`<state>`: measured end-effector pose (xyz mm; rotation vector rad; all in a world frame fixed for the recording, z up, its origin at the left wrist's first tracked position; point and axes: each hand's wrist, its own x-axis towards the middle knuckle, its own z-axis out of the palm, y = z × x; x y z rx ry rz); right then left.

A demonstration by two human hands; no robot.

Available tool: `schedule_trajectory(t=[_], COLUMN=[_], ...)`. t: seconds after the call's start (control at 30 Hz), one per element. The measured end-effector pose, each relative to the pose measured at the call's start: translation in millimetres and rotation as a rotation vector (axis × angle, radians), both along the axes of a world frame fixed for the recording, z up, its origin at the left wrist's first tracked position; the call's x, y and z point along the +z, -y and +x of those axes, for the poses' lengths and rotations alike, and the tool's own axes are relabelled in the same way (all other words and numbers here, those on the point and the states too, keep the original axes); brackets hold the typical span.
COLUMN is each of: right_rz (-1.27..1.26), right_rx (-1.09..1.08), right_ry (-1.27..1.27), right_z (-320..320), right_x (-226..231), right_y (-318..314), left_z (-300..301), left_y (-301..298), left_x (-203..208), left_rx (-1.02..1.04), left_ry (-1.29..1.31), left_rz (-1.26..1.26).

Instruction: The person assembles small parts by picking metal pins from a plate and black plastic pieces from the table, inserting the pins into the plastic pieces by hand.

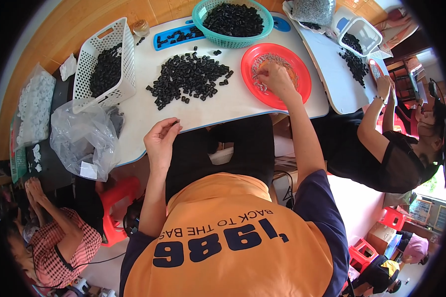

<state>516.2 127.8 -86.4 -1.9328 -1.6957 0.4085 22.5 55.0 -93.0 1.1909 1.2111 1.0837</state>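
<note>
My left hand (159,141) is closed in a pinch at the table's near edge, holding a small black plastic piece (176,123) between thumb and fingertips. My right hand (279,83) reaches into a red round plate (302,96), its fingers drawn together. Small silvery metal pieces (261,60) lie scattered in that plate; whatever sits between the right fingertips is too small to make out. Between and beyond my hands, a loose pile of black plastic pieces (188,76) spreads over the white table (213,113).
Behind the pile stand a blue tray (158,43) and a teal basket (200,30) of black pieces. To the left are a white perforated basket (129,59) and a clear plastic bag (82,131). Co-workers sit on both sides; a second table (327,64) adjoins on the right.
</note>
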Motion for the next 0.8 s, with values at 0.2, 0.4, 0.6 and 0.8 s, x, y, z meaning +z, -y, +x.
schedule_trajectory(t=[0.2, 0.4, 0.6, 0.8], right_rz=[0.122, 0.122, 0.145, 0.161], right_rx=[-0.129, -0.042, 0.194, 0.138], right_ry=[-0.118, -0.844, -1.089, -1.211], right_z=[-13, -100, -203, -214], right_x=[7, 59, 108, 106], right_y=[9, 74, 129, 133], left_z=[31, 60, 68, 56], left_y=[6, 11, 24, 29], left_x=[60, 89, 93, 80], left_rx=[-0.074, -0.182, -0.236, -0.200], left_ry=[0.228, 0.461, 0.496, 0.602], left_rz=[-0.070, -0.132, -0.091, -0.113])
